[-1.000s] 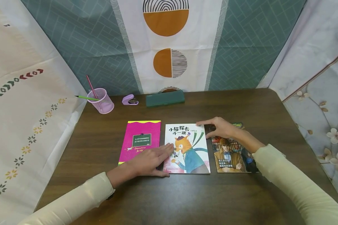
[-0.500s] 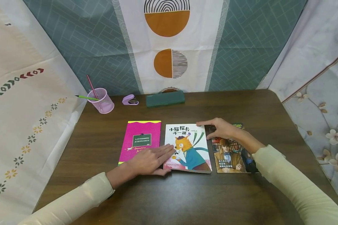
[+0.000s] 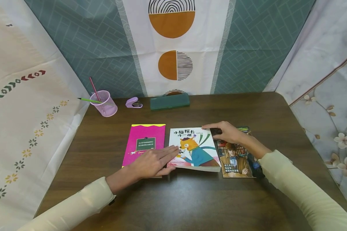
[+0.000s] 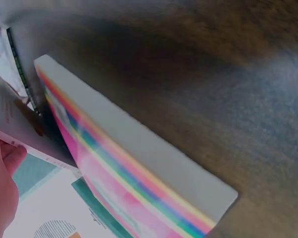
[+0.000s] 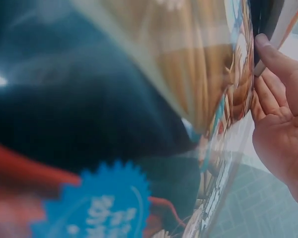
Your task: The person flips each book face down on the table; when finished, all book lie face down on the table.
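The white picture book (image 3: 199, 155) with an orange cat on its cover lies between two other books. Its near edge is raised off the table, and its page block shows. My left hand (image 3: 153, 162) grips its left side, thumb near the front corner; the left wrist view shows the thumb (image 4: 14, 157) against that book's edge. At its far right corner, my right hand (image 3: 226, 131) holds it between thumb and fingers, as the right wrist view shows at the hand (image 5: 283, 109). The pink book (image 3: 147, 136) lies partly under my left forearm. Under my right wrist is the detective-cover book (image 3: 234, 157).
Along the back of the brown table (image 3: 173, 202) stand a pink mesh pencil cup (image 3: 107, 107) with pencils, a purple stapler (image 3: 134, 102) and a dark green case (image 3: 169, 101). Patterned cloth (image 3: 248, 48) hangs behind and at both sides.
The near edge of the white picture book has risen from the table, tilting the cover. My left hand has risen slightly with it; my right hand stays at the far corner.
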A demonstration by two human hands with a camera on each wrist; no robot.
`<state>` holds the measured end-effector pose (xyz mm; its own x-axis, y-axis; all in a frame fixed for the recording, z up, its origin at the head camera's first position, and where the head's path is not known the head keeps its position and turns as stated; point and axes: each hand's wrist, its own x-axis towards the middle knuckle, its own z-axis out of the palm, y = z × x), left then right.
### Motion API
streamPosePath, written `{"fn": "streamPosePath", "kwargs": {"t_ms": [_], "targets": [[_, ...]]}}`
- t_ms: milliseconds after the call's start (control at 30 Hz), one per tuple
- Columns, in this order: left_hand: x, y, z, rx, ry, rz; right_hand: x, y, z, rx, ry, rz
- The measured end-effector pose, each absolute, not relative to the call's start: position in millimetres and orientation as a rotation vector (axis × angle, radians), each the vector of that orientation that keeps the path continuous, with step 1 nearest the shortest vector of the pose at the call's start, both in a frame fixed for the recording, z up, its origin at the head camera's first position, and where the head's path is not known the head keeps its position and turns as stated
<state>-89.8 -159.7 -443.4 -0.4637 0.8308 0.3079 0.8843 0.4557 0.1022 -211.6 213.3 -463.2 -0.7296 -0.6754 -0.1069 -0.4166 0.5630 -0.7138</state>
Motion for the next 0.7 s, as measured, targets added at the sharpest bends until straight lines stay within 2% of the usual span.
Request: {"fn": "streamPosePath", "kwargs": {"t_ms": [333,700], "targets": [[-85.2,-162.5,-424.0,-1.468,-2.435,-0.44,-211.5,216.2,-452.8,-1.033,2.451,-0.982],[-80.7,-165.4,-399.2,-1.435,-2.294,-0.587,-203.3,226.5,-439.0,-0.991,2.338,-1.166]]}}
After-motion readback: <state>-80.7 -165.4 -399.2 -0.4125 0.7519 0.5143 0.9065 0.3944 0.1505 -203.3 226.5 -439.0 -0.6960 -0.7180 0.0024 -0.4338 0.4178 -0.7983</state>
